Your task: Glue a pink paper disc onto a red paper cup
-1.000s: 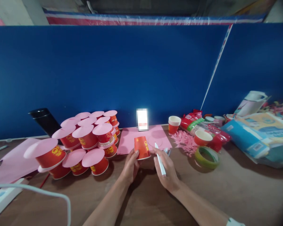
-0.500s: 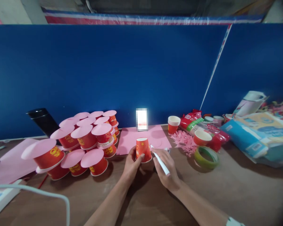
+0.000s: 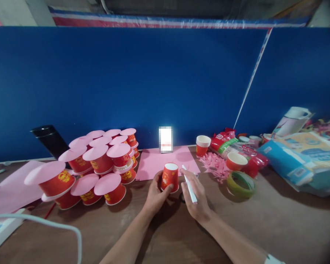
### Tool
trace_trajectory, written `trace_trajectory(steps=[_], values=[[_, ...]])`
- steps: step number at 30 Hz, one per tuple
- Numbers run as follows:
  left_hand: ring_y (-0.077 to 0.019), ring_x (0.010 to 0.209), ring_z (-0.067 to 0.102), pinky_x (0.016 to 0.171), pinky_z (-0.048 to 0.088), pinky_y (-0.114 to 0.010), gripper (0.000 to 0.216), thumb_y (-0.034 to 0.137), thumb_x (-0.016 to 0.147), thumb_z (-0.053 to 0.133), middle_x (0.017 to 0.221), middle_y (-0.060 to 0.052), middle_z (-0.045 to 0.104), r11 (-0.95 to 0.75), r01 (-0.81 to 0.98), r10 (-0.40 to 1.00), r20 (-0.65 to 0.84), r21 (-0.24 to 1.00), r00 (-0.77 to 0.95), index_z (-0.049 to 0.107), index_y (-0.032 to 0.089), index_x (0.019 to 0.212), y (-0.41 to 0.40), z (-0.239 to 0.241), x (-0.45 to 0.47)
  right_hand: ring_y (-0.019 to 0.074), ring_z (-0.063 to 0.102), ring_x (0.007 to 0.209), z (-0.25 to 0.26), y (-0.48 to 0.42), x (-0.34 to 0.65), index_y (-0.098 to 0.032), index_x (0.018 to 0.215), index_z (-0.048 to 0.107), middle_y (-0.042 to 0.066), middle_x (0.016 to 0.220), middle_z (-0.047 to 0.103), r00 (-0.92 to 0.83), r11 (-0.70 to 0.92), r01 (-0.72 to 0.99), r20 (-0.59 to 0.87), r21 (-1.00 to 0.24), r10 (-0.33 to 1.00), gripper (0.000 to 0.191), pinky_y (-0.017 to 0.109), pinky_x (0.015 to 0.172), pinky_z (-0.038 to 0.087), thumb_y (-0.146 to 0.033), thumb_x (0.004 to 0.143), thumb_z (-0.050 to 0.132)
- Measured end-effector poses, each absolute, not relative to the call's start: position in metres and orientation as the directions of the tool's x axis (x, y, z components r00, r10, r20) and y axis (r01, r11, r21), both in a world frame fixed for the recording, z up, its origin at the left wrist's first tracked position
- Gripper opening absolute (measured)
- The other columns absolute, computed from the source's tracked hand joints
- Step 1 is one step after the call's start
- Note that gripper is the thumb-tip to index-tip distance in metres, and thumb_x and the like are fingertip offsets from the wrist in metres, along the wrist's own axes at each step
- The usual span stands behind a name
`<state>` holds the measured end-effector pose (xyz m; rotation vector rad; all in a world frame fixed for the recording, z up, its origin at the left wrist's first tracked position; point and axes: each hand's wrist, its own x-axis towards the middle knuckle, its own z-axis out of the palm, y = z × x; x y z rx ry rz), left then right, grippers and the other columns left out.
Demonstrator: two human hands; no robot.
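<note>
Shifted slightly R since approx. 0.5 s ago: red tapered paper cup w/ gold print (image 3: 170,178) and bare L hand (image 3: 157,192). Cup also turned vs. 1 s ago; small gold motifs now face wearer where lettering showed. Slim white marker (image 3: 191,192) has likewise gone R at its tip; small gap visible btwn tip and cup.

L hand: grip closed round cup, thumb across front nr. lower edge. Cup inverted, white base up, wide rim down; can't tell if rim touches bench of brown wood-look (image 3: 236,223). Bare R hand (image 3: 195,194): grip pinching marker pen-fashion, tip pointing away from wearer.

Location: cup sits btwn hands, at near edge of flat pink paper sheets (image 3: 151,159).

Surroundings, R side: nested stack of red-and-white paper cups (image 3: 202,146); heap of pink paper scraps (image 3: 216,167) just beside; single upright red paper cup, white inside (image 3: 236,162); yellow-green tape roll (image 3: 240,191) in front of it.

L side: group of inverted red cups w/ pink paper discs on top (image 3: 101,161), some in 2 tiers; tall black cylindrical bottle (image 3: 51,143) behind, tilted in view.
</note>
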<state>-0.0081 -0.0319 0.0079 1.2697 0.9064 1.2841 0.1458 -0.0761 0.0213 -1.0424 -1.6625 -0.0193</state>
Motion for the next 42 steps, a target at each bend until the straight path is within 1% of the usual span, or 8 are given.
trace_trajectory(steps=[4, 7, 10, 21, 25, 30, 37, 42], values=[[-0.0267, 0.111, 0.056, 0.097, 0.042, -0.039, 0.058, 0.024, 0.07, 0.072, 0.122, -0.013, 0.059, -0.217, -0.04, 0.958, 0.22, 0.975, 0.183, 0.05, 0.016, 0.122, -0.029, 0.001, -0.01, 0.0238, 0.058, 0.116, 0.016, -0.072, 0.145, -0.019, 0.133, 0.046, 0.012, 0.125, 0.061, 0.069, 0.535, 0.647, 0.741, -0.543, 0.668, 0.039, 0.043, 0.098, 0.049, -0.019, 0.095, 0.042], [-0.0263, 0.112, 0.056, 0.098, 0.042, -0.04, 0.058, 0.026, 0.071, 0.069, 0.124, -0.013, 0.058, -0.242, -0.006, 0.95, 0.238, 0.97, 0.204, 0.047, 0.016, 0.124, -0.027, -0.004, -0.01, 0.022, 0.059, 0.115, 0.013, -0.071, 0.145, -0.02, 0.133, 0.045, 0.011, 0.126, 0.06, 0.087, 0.513, 0.607, 0.693, -0.607, 0.716, 0.038, 0.04, 0.097, 0.05, -0.02, 0.095, 0.041], [-0.026, 0.113, 0.056, 0.099, 0.042, -0.04, 0.057, 0.027, 0.072, 0.069, 0.124, -0.013, 0.059, -0.256, -0.005, 0.947, 0.252, 0.967, 0.198, 0.047, 0.016, 0.123, -0.025, -0.008, -0.01, 0.0216, 0.058, 0.117, 0.012, -0.072, 0.144, -0.021, 0.133, 0.045, 0.01, 0.128, 0.059, 0.078, 0.514, 0.585, 0.674, -0.628, 0.735, 0.038, 0.039, 0.098, 0.049, -0.019, 0.095, 0.041], [-0.026, 0.113, 0.058, 0.097, 0.045, -0.037, 0.06, 0.032, 0.072, 0.071, 0.127, -0.014, 0.058, -0.238, -0.065, 0.94, 0.247, 0.969, 0.237, 0.049, 0.014, 0.125, -0.029, -0.002, -0.008, 0.0217, 0.059, 0.114, 0.016, -0.075, 0.143, -0.02, 0.129, 0.046, 0.011, 0.124, 0.061, 0.044, 0.539, 0.586, 0.687, -0.605, 0.725, 0.035, 0.039, 0.097, 0.05, -0.017, 0.094, 0.042], [-0.0278, 0.112, 0.057, 0.096, 0.045, -0.039, 0.064, 0.034, 0.067, 0.075, 0.122, -0.015, 0.061, -0.234, -0.013, 0.948, 0.231, 0.972, 0.217, 0.051, 0.013, 0.123, -0.03, 0.0, -0.008, 0.0215, 0.06, 0.114, 0.015, -0.076, 0.141, -0.02, 0.127, 0.048, 0.011, 0.123, 0.062, 0.019, 0.551, 0.576, 0.684, -0.604, 0.729, 0.033, 0.039, 0.097, 0.05, -0.017, 0.094, 0.043], [-0.0273, 0.104, 0.061, 0.09, 0.048, -0.039, 0.065, 0.033, 0.064, 0.078, 0.114, -0.013, 0.065, -0.192, -0.015, 0.962, 0.191, 0.981, 0.195, 0.052, 0.014, 0.12, -0.031, 0.001, -0.008, 0.0208, 0.061, 0.112, 0.016, -0.077, 0.138, -0.02, 0.125, 0.049, 0.011, 0.121, 0.063, -0.026, 0.592, 0.545, 0.694, -0.593, 0.72, 0.033, 0.036, 0.095, 0.052, -0.015, 0.093, 0.043], [-0.0289, 0.109, 0.058, 0.095, 0.044, -0.043, 0.066, 0.033, 0.064, 0.077, 0.117, -0.014, 0.062, -0.203, 0.077, 0.975, 0.195, 0.976, 0.103, 0.051, 0.014, 0.122, -0.03, 0.0, -0.009, 0.0218, 0.061, 0.109, 0.014, -0.075, 0.14, -0.019, 0.123, 0.05, 0.011, 0.116, 0.064, 0.017, 0.56, 0.602, 0.71, -0.57, 0.704, 0.031, 0.04, 0.094, 0.051, -0.015, 0.093, 0.044], [-0.0262, 0.111, 0.057, 0.096, 0.045, -0.041, 0.072, 0.032, 0.066, 0.076, 0.122, -0.013, 0.058, -0.216, -0.045, 0.973, 0.219, 0.975, 0.069, 0.042, 0.018, 0.127, -0.028, -0.002, -0.009, 0.0211, 0.062, 0.106, 0.013, -0.073, 0.139, -0.021, 0.12, 0.052, 0.01, 0.114, 0.064, 0.002, 0.546, 0.605, 0.686, -0.58, 0.727, 0.029, 0.038, 0.092, 0.052, -0.015, 0.092, 0.044]])
